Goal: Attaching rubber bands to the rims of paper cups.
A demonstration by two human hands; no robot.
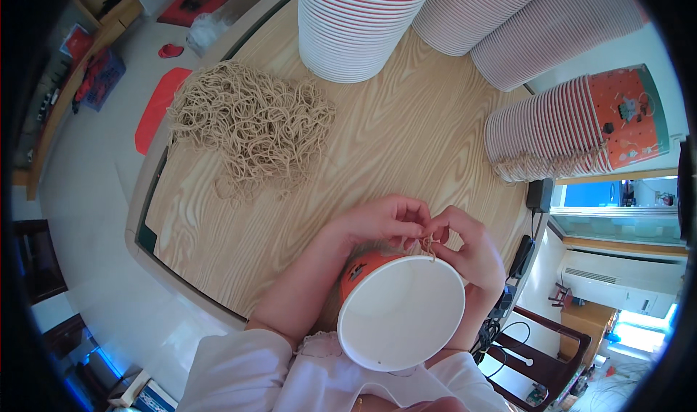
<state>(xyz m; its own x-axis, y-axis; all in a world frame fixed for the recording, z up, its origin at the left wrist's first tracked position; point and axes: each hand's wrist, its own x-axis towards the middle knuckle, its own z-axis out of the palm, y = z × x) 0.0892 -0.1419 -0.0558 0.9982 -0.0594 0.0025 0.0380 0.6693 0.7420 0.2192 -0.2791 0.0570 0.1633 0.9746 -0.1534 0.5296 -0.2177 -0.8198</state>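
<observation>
An orange paper bucket (pixel 404 313) with a white inside lies tilted against me, its open mouth facing up toward my head. At its far rim, a short piece of tan twine (pixel 428 246) is pinched between my fingers. My left hand (pixel 392 219) is closed on the twine from the left, thumb and fingertips together. My right hand (pixel 468 246) is closed on it from the right, its fingertips meeting the left ones. The fingers partly cover the twine, so its knot or loop cannot be made out.
A loose heap of tan twine (pixel 250 125) lies on the wood-grain table (pixel 392 143) at the left. Tall stacks of nested buckets (pixel 341 38) stand along the far side. At the right lies another stack (pixel 544 125) with twine along its rims. A black adapter (pixel 539 194) sits at the right edge.
</observation>
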